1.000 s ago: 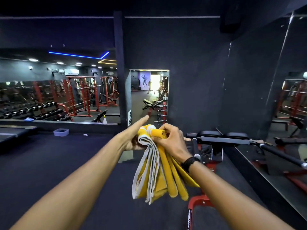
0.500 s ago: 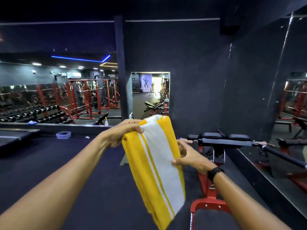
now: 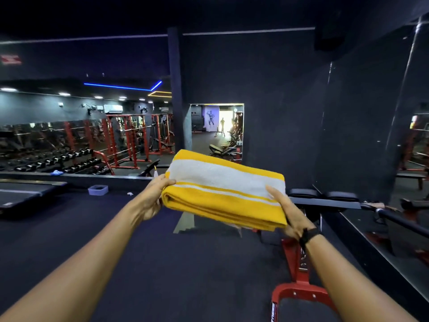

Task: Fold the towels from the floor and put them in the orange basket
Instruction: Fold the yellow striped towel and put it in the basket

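Note:
A yellow towel with a broad white stripe (image 3: 222, 189) is folded into a thick flat rectangle and held level in the air in front of me. My left hand (image 3: 154, 198) grips its left end, thumb on top and fingers underneath. At the right end, my right hand (image 3: 286, 211) holds the towel the same way, thumb lying across the top. No orange basket is in view.
A red-framed gym bench (image 3: 299, 270) with black pads stands just below and right of the towel. Dark floor (image 3: 116, 240) spreads to the left. A small lavender tub (image 3: 98, 189) sits by the far ledge. Dumbbell racks (image 3: 58, 161) and red frames show in the mirror.
The towel hung vertically from my left hand; now it is turned flat and horizontal, folded thicker, with one hand at each end.

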